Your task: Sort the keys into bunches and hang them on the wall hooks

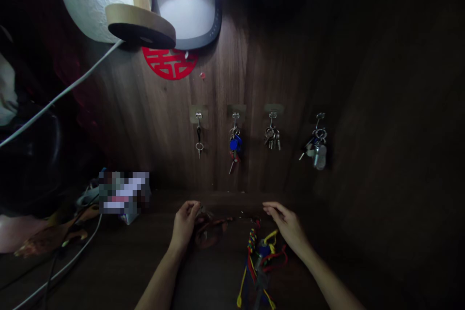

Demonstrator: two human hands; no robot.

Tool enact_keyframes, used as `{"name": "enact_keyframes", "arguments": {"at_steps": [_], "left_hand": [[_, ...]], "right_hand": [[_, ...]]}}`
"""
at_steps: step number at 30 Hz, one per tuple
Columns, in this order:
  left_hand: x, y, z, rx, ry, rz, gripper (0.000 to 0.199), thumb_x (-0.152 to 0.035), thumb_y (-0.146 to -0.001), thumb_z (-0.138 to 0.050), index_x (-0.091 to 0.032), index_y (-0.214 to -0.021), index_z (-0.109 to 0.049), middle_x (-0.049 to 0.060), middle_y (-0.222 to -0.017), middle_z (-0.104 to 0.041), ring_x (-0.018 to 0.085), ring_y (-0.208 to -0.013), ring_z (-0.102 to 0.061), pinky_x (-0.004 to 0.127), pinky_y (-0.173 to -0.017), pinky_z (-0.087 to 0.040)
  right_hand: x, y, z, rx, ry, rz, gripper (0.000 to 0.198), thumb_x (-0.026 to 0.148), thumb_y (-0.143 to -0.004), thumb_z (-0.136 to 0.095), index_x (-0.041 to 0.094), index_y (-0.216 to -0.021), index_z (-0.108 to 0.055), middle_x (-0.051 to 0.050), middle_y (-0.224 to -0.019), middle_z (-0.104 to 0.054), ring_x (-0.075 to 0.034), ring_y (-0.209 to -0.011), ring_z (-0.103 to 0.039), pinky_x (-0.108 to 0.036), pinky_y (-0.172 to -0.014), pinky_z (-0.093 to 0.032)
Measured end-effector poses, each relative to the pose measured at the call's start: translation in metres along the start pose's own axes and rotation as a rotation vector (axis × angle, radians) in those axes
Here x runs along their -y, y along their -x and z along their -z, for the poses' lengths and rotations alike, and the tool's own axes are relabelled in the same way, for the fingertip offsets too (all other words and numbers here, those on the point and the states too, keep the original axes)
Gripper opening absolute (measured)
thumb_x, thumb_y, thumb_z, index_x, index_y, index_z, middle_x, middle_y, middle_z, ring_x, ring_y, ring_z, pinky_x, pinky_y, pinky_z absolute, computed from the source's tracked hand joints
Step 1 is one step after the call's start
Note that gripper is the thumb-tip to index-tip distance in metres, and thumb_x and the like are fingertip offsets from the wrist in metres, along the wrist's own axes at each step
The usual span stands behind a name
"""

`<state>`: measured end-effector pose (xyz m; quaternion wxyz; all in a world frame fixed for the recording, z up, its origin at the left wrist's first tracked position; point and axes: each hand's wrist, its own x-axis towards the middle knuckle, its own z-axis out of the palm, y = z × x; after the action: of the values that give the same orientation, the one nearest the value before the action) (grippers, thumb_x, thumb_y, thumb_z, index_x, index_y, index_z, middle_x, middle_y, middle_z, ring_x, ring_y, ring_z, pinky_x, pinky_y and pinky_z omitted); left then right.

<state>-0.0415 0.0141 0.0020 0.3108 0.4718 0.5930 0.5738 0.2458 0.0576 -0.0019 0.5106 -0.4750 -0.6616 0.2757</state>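
Observation:
My left hand [186,218] has its thumb and fingers pinched together at the edge of a brown strap bundle [209,236] on the dark wooden surface. What sits in the pinch is too dim to name. Opposite it, my right hand [285,222] reaches inward with fingers stretched out and nothing visible in them. Just left of and below that hand lies a set of keys [262,276] with a blue tag. A braided cord [252,241] in red, yellow, green and blue lies with them, its loose ends spreading toward me.
Several hooks on the wooden wall hold a small key ring [199,147], keys with a blue tag [236,144], a key bunch [272,138] and keys with a silvery fob [319,156]. Caps [189,14] and a lamp base [141,24] are above. Cables [82,256] and a box [130,215] lie left.

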Motion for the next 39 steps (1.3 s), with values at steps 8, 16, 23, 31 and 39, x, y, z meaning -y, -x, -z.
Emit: {"name": "enact_keyframes", "arguments": {"at_steps": [8,16,23,31,39], "left_hand": [[-0.016,0.014,-0.016,0.256,0.499,0.243,0.037,-0.047,-0.06,-0.073,-0.016,-0.072,-0.056,-0.002,-0.069,-0.062,0.012,-0.065,-0.063,0.024,-0.063,-0.052],[-0.018,0.015,-0.015,0.33,0.559,0.236,0.032,-0.041,-0.063,-0.074,-0.016,-0.075,-0.057,-0.004,-0.07,-0.062,0.01,-0.063,-0.062,0.022,-0.063,-0.051],[-0.015,0.016,-0.015,0.371,0.547,0.258,0.031,-0.04,-0.065,-0.074,-0.016,-0.075,-0.057,-0.003,-0.069,-0.064,0.009,-0.059,-0.062,0.02,-0.059,-0.052],[-0.014,0.016,-0.016,0.388,0.525,0.264,0.033,-0.042,-0.063,-0.075,-0.016,-0.074,-0.058,-0.002,-0.066,-0.065,0.009,-0.054,-0.061,0.019,-0.056,-0.051],[-0.019,0.018,-0.017,0.39,0.508,0.272,0.034,-0.043,-0.062,-0.075,-0.016,-0.073,-0.058,-0.002,-0.066,-0.064,0.009,-0.055,-0.06,0.018,-0.054,-0.049]], "right_hand": [[0.055,0.011,-0.03,0.202,0.029,0.11,0.024,0.036,-0.085,-0.048,0.022,-0.091,-0.067,-0.004,-0.081,-0.072,-0.018,-0.073,-0.067,-0.027,-0.064,-0.052],[0.049,0.037,-0.077,0.121,0.111,0.391,0.032,0.025,-0.082,-0.055,0.025,-0.114,-0.054,-0.004,-0.091,-0.065,-0.017,-0.076,-0.063,-0.029,-0.065,-0.051],[0.046,0.043,-0.08,0.089,0.176,0.529,0.026,0.02,-0.084,-0.054,0.025,-0.109,-0.056,-0.004,-0.088,-0.064,-0.017,-0.075,-0.063,-0.03,-0.071,-0.052],[0.045,0.046,-0.078,0.138,0.267,0.652,0.024,0.017,-0.084,-0.056,0.024,-0.107,-0.054,-0.004,-0.089,-0.064,-0.018,-0.079,-0.062,-0.031,-0.071,-0.052],[0.05,0.047,-0.081,0.174,0.268,0.702,0.014,0.013,-0.087,-0.052,0.022,-0.096,-0.057,-0.004,-0.083,-0.063,-0.017,-0.08,-0.061,-0.032,-0.073,-0.051]]}}
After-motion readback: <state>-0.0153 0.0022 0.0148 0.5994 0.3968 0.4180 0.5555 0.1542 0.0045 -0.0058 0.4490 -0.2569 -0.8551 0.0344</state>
